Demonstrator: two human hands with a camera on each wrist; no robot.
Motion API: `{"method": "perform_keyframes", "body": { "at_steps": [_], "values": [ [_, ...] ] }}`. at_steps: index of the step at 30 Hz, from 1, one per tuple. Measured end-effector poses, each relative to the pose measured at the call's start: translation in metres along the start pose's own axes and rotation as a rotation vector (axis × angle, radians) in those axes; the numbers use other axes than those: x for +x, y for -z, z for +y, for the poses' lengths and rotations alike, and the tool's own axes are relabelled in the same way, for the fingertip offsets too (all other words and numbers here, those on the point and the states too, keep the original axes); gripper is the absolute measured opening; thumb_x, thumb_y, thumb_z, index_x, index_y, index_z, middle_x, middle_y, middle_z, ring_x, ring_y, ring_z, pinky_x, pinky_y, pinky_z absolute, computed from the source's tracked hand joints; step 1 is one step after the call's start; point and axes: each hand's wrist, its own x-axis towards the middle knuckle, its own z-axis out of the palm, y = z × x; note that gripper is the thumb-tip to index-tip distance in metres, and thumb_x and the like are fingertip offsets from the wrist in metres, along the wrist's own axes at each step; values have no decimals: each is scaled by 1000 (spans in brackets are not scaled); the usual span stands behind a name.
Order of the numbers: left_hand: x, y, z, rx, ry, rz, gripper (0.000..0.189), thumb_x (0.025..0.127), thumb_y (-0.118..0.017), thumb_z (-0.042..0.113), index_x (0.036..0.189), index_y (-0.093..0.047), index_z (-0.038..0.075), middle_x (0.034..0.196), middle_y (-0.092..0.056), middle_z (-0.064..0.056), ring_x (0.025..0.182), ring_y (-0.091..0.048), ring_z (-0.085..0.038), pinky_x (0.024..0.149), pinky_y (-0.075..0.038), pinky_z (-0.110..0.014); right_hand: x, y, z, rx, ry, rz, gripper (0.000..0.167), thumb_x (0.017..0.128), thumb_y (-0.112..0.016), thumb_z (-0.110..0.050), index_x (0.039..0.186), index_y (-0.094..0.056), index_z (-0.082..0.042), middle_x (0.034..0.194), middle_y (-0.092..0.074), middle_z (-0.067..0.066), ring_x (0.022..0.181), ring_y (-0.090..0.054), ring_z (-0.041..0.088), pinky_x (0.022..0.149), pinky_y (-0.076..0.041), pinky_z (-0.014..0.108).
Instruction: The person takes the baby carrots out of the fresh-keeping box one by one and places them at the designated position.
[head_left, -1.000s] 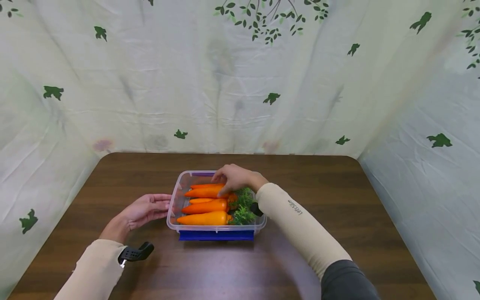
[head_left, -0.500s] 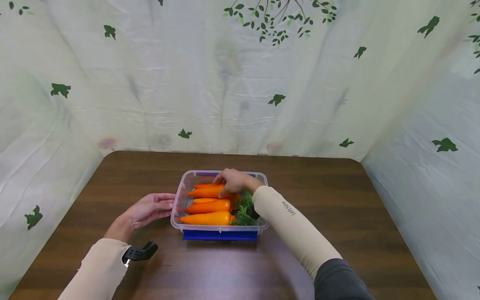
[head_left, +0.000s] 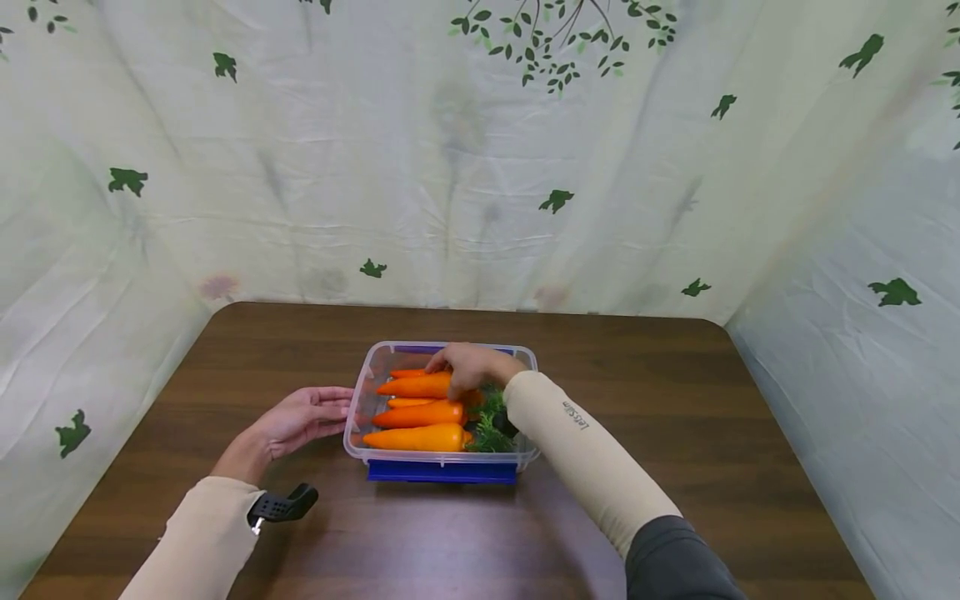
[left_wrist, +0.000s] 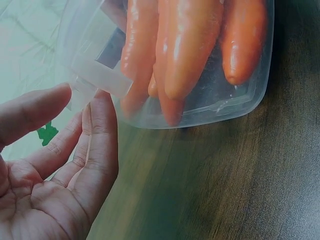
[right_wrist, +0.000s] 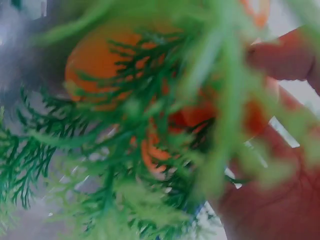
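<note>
A clear plastic container [head_left: 442,457] with blue clips sits on the table, holding several orange carrots with green tops [head_left: 491,427]. From the right, my right hand [head_left: 476,367] reaches inside, thumb and fingers around the thick end of a carrot [head_left: 412,386] near the back. Green fronds [right_wrist: 165,90] blur much of the right wrist view and partly hide that grip. My left hand [head_left: 302,421] is at the container's left end, palm turned inward. In the left wrist view its extended fingers [left_wrist: 102,130] touch a translucent side flap [left_wrist: 102,77].
A brown wooden table [head_left: 660,400] lies under the container. Behind it and at both sides hangs a pale cloth [head_left: 360,167] printed with green leaves. A dark band [head_left: 283,504] is on the left wrist over a beige sleeve.
My right hand has sunk slightly lower into the container and a little leftward. My left hand stays at the container's left end. The whole head view has shifted slightly.
</note>
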Motion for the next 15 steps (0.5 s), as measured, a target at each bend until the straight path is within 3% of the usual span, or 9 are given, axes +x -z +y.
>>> {"method": "perform_keyframes", "body": {
  "at_steps": [15],
  "values": [
    [-2, -1, 1, -12, -10, -12, 40, 98, -54, 4, 134, -44, -8, 113, -66, -5, 104, -66, -20, 91, -51, -30, -1, 2, 2, -26, 4, 16, 48, 80, -68, 5, 126, -63, -9, 124, -61, 5, 100, -55, 15, 82, -52, 26]
  ]
}}
